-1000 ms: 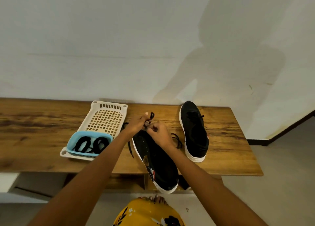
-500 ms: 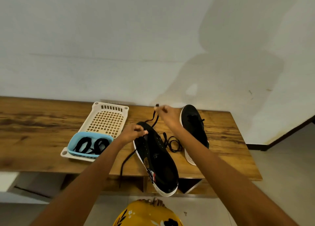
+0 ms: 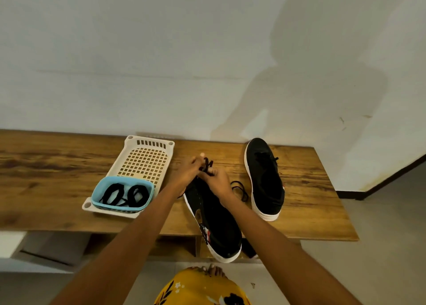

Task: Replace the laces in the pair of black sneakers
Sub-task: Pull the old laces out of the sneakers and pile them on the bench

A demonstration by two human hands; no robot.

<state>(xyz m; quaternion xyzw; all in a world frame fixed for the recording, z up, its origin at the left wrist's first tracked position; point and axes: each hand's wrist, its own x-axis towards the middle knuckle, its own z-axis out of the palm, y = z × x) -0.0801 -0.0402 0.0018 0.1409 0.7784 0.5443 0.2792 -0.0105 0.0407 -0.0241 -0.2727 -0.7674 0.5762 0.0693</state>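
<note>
While both hands met at the far end of the near sneaker (image 3: 213, 221), the step in hand looked like working the lace (image 3: 207, 164) through an eyelet, tho whether it was going in or coming out couldn't be told from the head view. To do it well, prob best to pinch close to the lace tip, feed straight w/o twisting, and steady the shoe, since its heel overhung the near edge of the bench (image 3: 46, 189) and could slide off. Left hand (image 3: 187, 173) had fingers curled, pinching the lace; right hand (image 3: 213, 180) was curled too, thumb & fingers nipping the same lace just beside the left. A loose loop of lace (image 3: 239, 189) lay on the wood betw. the two shoes. Second sneaker (image 3: 265, 180) sat to the right, toe pointing far, laces partly in. Left of the hands, a cream tray (image 3: 147, 159) held a blue tub (image 3: 122, 194) at its near end w/ two coiled black laces (image 3: 125, 194) inside.
</note>
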